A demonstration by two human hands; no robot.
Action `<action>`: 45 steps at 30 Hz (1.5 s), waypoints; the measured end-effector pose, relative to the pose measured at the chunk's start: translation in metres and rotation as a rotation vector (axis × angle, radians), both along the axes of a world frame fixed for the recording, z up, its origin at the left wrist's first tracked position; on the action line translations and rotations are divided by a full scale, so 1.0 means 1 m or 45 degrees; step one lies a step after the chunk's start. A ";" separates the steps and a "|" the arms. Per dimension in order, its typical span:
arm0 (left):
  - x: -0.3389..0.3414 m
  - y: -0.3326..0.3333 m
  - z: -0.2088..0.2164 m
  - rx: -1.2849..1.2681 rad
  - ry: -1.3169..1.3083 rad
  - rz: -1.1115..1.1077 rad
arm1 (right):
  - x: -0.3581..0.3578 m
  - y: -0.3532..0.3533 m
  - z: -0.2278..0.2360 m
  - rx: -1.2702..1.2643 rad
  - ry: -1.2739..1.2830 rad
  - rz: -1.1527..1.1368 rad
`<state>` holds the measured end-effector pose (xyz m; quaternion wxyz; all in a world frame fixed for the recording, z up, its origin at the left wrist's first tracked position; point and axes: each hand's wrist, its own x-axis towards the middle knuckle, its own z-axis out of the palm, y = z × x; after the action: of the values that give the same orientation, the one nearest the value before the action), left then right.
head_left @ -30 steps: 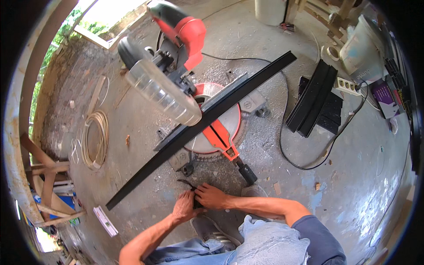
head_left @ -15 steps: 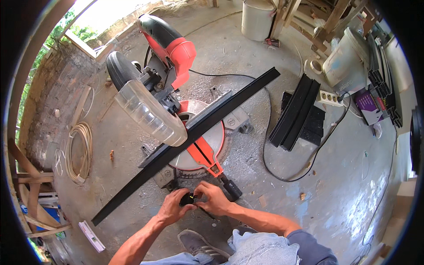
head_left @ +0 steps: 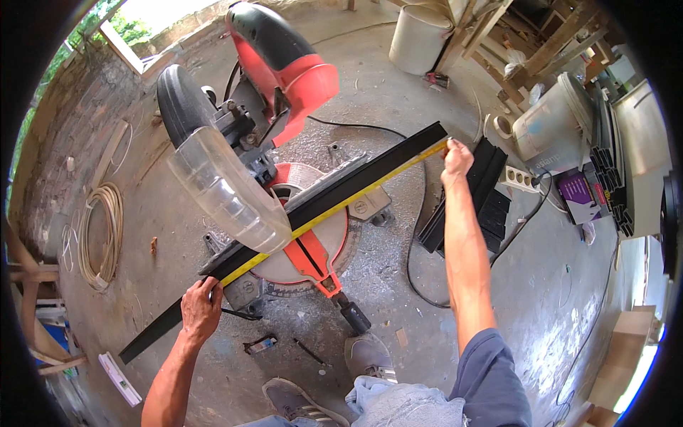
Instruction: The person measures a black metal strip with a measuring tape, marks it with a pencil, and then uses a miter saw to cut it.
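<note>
A long black channel strip (head_left: 377, 166) lies slantwise across the red miter saw (head_left: 306, 260), passing in front of the clear blade guard (head_left: 228, 192). The yellow blade of a tape measure (head_left: 334, 208) is stretched along the strip's near edge. My right hand (head_left: 457, 160) is closed on the tape's far end, close to the strip's right tip. Toward the strip's lower left part, my left hand (head_left: 201, 309) is closed around the other end of the tape. Its fingers mostly hide the case.
Black strips (head_left: 477, 188) are stacked on the floor at right, near a white power strip (head_left: 523, 178) and a black cable (head_left: 415, 274). Around the saw are coiled hose (head_left: 102, 235), a spirit level (head_left: 119, 378), a small black object (head_left: 260, 344) and a thin dark stick (head_left: 309, 351).
My hands were together before the saw, around the tape measure; now they are wide apart with its yellow blade drawn out along the strip. My right hand moved far up and right, my left leftward.
</note>
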<state>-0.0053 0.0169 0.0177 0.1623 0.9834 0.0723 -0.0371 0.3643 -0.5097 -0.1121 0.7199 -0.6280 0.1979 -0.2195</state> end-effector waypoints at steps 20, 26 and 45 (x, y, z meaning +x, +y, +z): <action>-0.010 -0.002 -0.001 -0.020 0.139 0.105 | 0.021 -0.019 -0.022 -0.072 0.064 0.138; -0.006 0.000 0.001 -0.057 0.203 0.130 | 0.023 -0.021 -0.020 -0.043 0.062 0.171; 0.018 -0.001 0.016 0.015 0.448 0.241 | 0.020 -0.015 -0.012 -0.202 0.157 0.189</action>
<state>0.0124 0.0157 0.0338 0.1443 0.9515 0.1918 -0.1924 0.3842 -0.5247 -0.1244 0.6687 -0.7082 0.1768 -0.1414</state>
